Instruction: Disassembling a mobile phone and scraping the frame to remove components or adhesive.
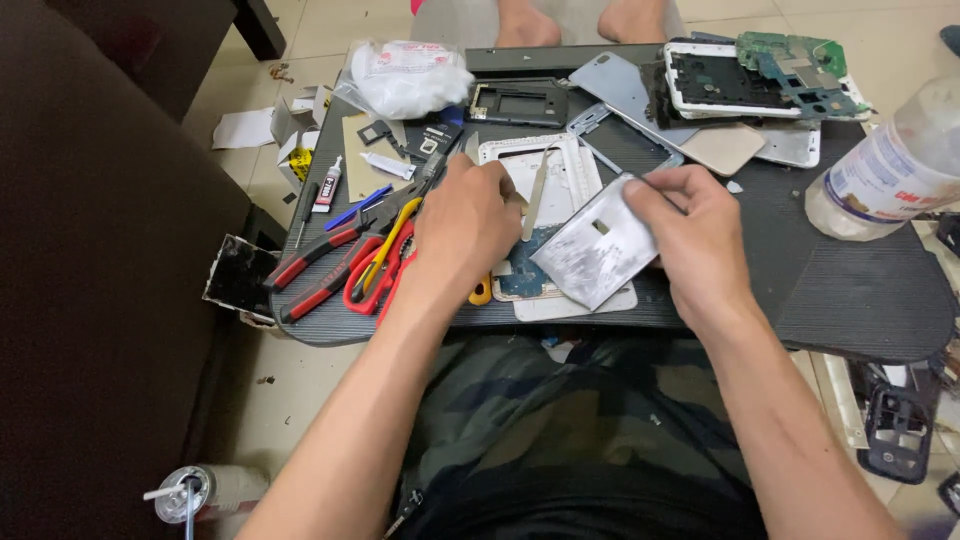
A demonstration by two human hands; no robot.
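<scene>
Holding silver back cover [598,250] tilted over white phone frame [560,185], inner face up for viewing | right hand [690,235] grip pinching its upper edge | left hand [465,225] grip closed on thin metal pry tool [537,195] | red-handled pliers [325,262] left on table [850,290].

Head view, steeply downward, close

- Light: even, soft, moderately bright; appears to come from above and ahead.
- Shadows: faint, soft-edged under both forearms; left side of frame falls dark.
- Glare: dull sheen on the grey metal plate [598,250]; white bag [408,76] near blown out.
- Focus: tabletop [850,290] sharp; plastic bottle [893,165] at right edge slightly soft.
- Distortion: wide-angle stretch at corners.
</scene>
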